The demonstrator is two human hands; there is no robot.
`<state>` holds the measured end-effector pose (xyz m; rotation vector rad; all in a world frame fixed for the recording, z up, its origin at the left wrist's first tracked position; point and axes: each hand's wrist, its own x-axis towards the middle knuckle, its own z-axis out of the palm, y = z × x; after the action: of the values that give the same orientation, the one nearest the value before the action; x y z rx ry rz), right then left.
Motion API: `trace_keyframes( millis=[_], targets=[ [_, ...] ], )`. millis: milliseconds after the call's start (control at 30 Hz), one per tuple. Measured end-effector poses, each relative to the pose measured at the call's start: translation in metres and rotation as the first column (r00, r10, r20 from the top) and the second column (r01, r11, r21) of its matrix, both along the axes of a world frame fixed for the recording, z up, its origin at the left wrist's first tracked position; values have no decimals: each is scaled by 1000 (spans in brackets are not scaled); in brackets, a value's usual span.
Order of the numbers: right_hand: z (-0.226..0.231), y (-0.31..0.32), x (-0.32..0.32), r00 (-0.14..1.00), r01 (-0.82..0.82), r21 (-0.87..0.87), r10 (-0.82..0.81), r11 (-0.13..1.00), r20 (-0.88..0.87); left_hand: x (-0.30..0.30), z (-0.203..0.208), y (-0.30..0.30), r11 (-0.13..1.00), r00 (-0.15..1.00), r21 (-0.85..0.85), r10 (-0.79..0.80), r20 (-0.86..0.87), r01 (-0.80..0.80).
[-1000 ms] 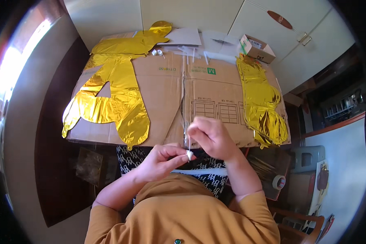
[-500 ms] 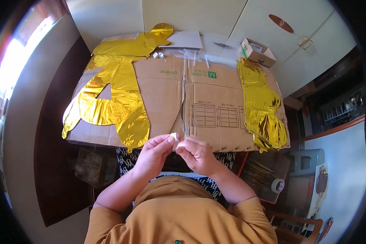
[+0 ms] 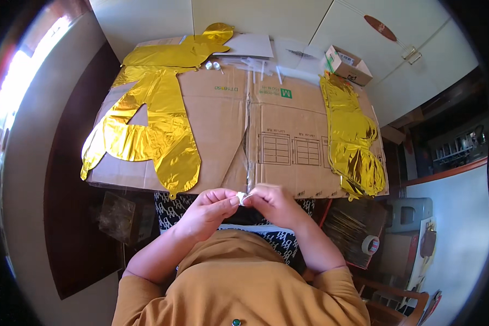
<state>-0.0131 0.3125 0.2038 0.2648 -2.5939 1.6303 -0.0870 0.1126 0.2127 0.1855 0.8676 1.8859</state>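
Just off the near edge of the cardboard, my two hands meet fingertip to fingertip. A small white piece (image 3: pixel 241 198) is pinched in my left hand (image 3: pixel 214 209), by thumb and forefinger; its exact kind is too small to tell. My right hand (image 3: pixel 274 202) is closed with thumb and fingers at the other side of that piece, slightly blurred. Flat on the cardboard to the left lies a gold foil balloon shaped like a letter A (image 3: pixel 171 141). Another stack of flat gold foil balloons (image 3: pixel 350 138) rests at the right edge.
Flattened cardboard (image 3: pixel 212 119) covers the table. Along its back are another gold foil balloon (image 3: pixel 163 58), two small whitish rolls (image 3: pixel 212 66), white sheets (image 3: pixel 250 48), clear straws (image 3: pixel 263 70) and a small open box (image 3: pixel 349 65). A tape roll (image 3: pixel 370 245) sits at lower right.
Both hands have come slightly down and to the right with the white piece. My right fingers have shifted around it. The balloons stay where they were.
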Motion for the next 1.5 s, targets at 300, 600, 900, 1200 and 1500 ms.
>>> trace_keyframes(
  millis=[300, 600, 900, 1200, 1500],
  targets=[
    [76, 12, -1, 987, -132, -140, 143, 981, 71, 5, 20, 6, 964, 919, -212, -222, -326, 158],
    [41, -1, -6, 888, -258, -443, 391, 859, 241, -7, 11, -17, 902, 856, -148, -433, -284, 407],
    [52, -33, -18, 973, -159, 116, 175, 980, -150, -28, -11, -31, 967, 971, -95, -231, 53, 236],
    [69, -38, -106, 920, -391, 109, 385, 914, 67, -54, 1, -39, 957, 966, -222, 135, -218, -184],
    [67, -48, -178, 948, -314, 166, 319, 935, -8, -118, 5, -40, 920, 925, -130, 353, -140, -371]
  ],
)
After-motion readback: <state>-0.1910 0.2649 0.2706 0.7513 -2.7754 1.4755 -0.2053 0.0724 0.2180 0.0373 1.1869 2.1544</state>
